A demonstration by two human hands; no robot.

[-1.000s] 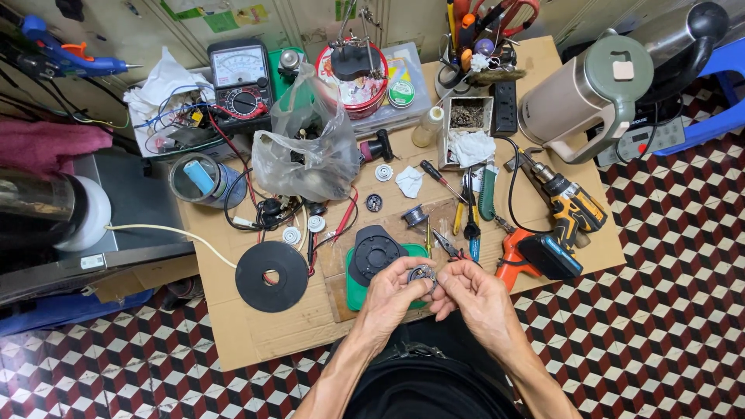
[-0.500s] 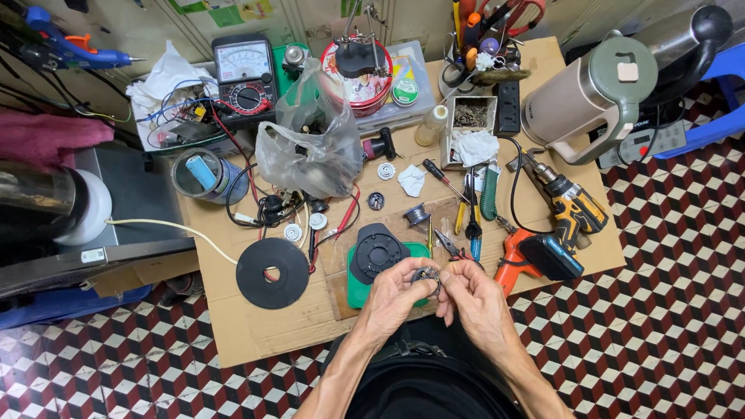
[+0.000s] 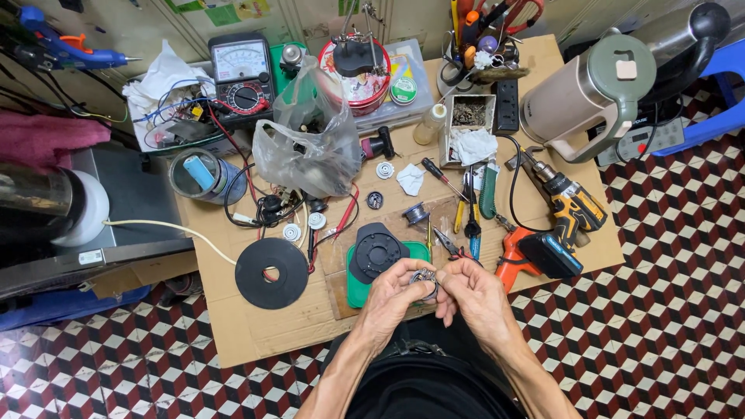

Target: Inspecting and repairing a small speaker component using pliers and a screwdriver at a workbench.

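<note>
Both hands meet at the near edge of the worktop (image 3: 256, 334), which is covered in brown cardboard. The left hand (image 3: 396, 299) and the right hand (image 3: 473, 295) are each closed around a small metal ring part (image 3: 424, 281), pinched between their fingertips just above the near side of a green mat (image 3: 358, 287). What exactly the part is, I cannot tell; it is too small.

On the mat, just beyond the hands, lies a black round cover (image 3: 378, 251). A black disc (image 3: 272, 272) sits to the left, and small pliers (image 3: 450, 244) lie just beyond the right hand. A cordless drill (image 3: 570, 203) rests to the right, a kettle (image 3: 590, 97) at the far right, and a multimeter (image 3: 242, 80) at the far left.

The likeliest mishap is the small part slipping from the fingertips: held over the edge of the worktop, it could drop to the patterned floor (image 3: 660, 310) or vanish among the clutter. The loose red wires (image 3: 345, 213) nearby could also snag a wrist.
</note>
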